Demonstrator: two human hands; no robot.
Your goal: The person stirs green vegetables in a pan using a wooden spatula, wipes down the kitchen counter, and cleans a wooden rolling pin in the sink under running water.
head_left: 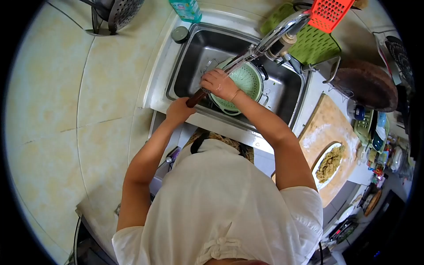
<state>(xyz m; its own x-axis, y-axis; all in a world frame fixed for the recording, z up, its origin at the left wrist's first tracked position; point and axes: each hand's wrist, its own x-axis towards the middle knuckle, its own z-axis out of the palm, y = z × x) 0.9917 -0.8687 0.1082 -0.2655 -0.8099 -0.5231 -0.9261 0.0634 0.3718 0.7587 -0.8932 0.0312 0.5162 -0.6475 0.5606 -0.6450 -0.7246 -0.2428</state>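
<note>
My left hand is closed round the near end of a brown wooden handle at the sink's front edge. Over its far end lies my right hand, fingers curled down on it, wet from the tap. What the handle belongs to is hidden under the right hand. Below that hand, a pale green colander sits in the metal sink, apparently inside a pot with a dark handle. Water runs from the spout past the right hand.
At right, a floury wooden board carries a white plate of brownish food. A jar lid and a teal bottle stand at the sink's back left corner. Behind the tap are a green mat and a red basket.
</note>
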